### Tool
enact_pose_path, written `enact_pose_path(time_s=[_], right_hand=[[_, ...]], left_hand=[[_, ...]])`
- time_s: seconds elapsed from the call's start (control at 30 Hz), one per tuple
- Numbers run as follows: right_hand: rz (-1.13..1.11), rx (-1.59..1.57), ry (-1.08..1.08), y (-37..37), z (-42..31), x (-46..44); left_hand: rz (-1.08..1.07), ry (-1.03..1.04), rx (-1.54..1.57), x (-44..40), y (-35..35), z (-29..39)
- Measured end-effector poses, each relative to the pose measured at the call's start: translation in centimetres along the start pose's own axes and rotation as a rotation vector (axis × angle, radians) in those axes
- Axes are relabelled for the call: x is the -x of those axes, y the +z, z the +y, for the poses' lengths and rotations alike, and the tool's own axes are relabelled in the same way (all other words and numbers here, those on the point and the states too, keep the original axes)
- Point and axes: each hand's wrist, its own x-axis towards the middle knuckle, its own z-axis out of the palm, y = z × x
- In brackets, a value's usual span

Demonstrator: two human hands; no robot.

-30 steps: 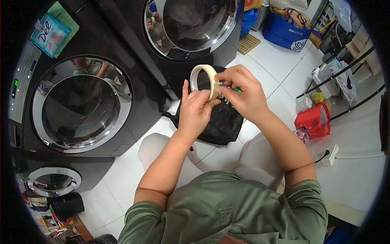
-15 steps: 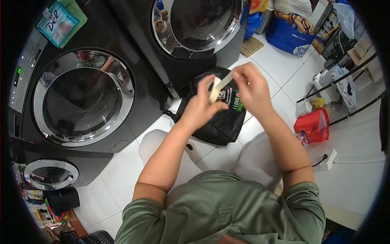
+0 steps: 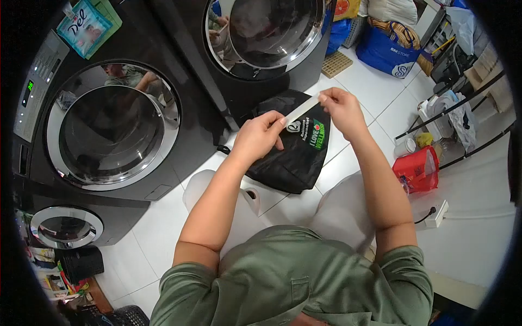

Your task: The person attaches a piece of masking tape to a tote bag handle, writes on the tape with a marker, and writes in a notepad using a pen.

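Strip of pale tape (image 3: 302, 111), held straight between two hands over a black bag (image 3: 288, 169). The left hand (image 3: 259, 136) grips the lower end, thumb pressed on the tape; the right hand (image 3: 343, 111) pinches the upper end in its fingertips. The bag, with printed lettering, lies on white floor tiles (image 3: 370, 87) beside dark front-loading machines (image 3: 111, 130).

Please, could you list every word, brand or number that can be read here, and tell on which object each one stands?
"Del": the blue-and-white packet
"36": the green-lit display
"Robinsons Supermarket", small: the black bag
"I LOVE WELLNESS": also the black bag
"SM STORE": the blue bag
Too small or blurred: the marks on the control panel, any print on the red bag
Pale tape strip: no readable text
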Motion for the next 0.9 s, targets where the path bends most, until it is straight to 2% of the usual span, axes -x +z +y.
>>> enact_pose_path(time_s=[0.07,0.13,0.2,0.23,0.27,0.3,0.37,0.4,0.47,0.53,0.63,0.73,0.9], right_hand=[[-0.18,-0.087,0.271,-0.1,2.4,-0.9],[-0.358,-0.106,0.474,0.2,3.9,-1.4],[-0.321,0.331,0.257,0.7,2.4,-1.0],[-0.297,0.544,0.142,0.9,1.9,-0.7],[-0.282,0.563,-0.22,1.5,3.0,-0.5],[-0.335,0.408,-0.447,2.5,2.0,0.2],[-0.463,0.418,-0.666,5.0,0.1,1.4],[-0.493,0.433,-0.597,6.2,-0.4,2.0],[-0.516,0.396,-0.439,8.1,-0.5,2.9],[-0.529,0.462,-0.485,8.4,-0.3,3.7],[-0.514,0.416,-0.606,8.2,-0.9,5.7],[-0.399,0.411,-0.821,7.7,-2.9,8.2],[-0.268,0.451,-1.001,7.9,-6.1,10.6]], left_hand=[[0.029,0.04,-0.214,-0.2,-0.1,-0.3],[-0.039,-0.047,-0.379,-0.3,-0.7,-0.1],[-0.093,-0.129,-0.54,0.3,-1.6,0.8],[-0.103,-0.102,-0.607,0.5,-1.8,0.8],[-0.115,-0.074,-0.675,0.6,-1.9,0.8],[-0.129,-0.044,-0.744,0.8,-2.0,0.7],[-0.101,0.089,-0.847,1.1,-1.7,-0.2],[-0.089,0.157,-0.9,1.5,-1.6,-0.3],[-0.161,0.125,-0.926,2.3,-1.8,0.4],[-0.209,0.167,-0.951,3.5,-2.0,0.4],[-0.128,0.315,-0.911,6.2,-1.9,-1.0],[-0.066,0.319,-0.702,9.2,-2.5,-1.1],[0.078,0.309,-0.525,12.0,-3.8,-0.7]])
